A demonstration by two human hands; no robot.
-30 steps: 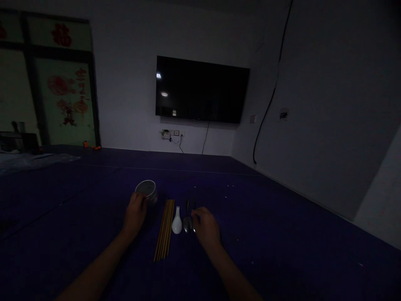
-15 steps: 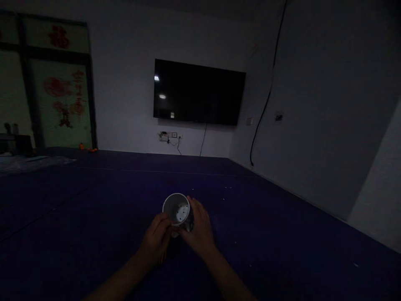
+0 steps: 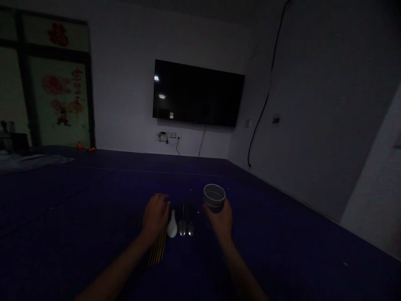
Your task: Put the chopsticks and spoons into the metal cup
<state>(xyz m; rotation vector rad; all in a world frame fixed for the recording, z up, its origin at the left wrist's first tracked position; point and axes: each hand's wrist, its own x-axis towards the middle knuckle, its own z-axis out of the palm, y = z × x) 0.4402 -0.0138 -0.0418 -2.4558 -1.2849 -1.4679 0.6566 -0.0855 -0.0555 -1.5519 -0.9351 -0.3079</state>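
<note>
My right hand (image 3: 221,219) is closed around a grey cylindrical utensil holder (image 3: 214,193), gripping its near side with the open rim facing up. My left hand (image 3: 156,215) is over the upper part of a row of wooden chopsticks (image 3: 157,251), its fingers apart and partly covering them; contact is hard to judge in the dim light. Just right of the chopsticks lies a white soup spoon (image 3: 172,228). Beside it are two metal spoons, one at the left (image 3: 182,228) and one at the right (image 3: 191,228), with dark handles pointing away from me.
Everything lies on a wide dark purple surface (image 3: 109,200). Small white specks are scattered on it. Clear plastic sheeting (image 3: 34,162) lies at the far left, near small orange objects (image 3: 90,149). A television (image 3: 197,93) hangs on the back wall.
The utensil holder passed from my left hand, through both hands, into my right hand and moved to the right. My left hand shifted over the chopsticks. My right hand left the metal spoons.
</note>
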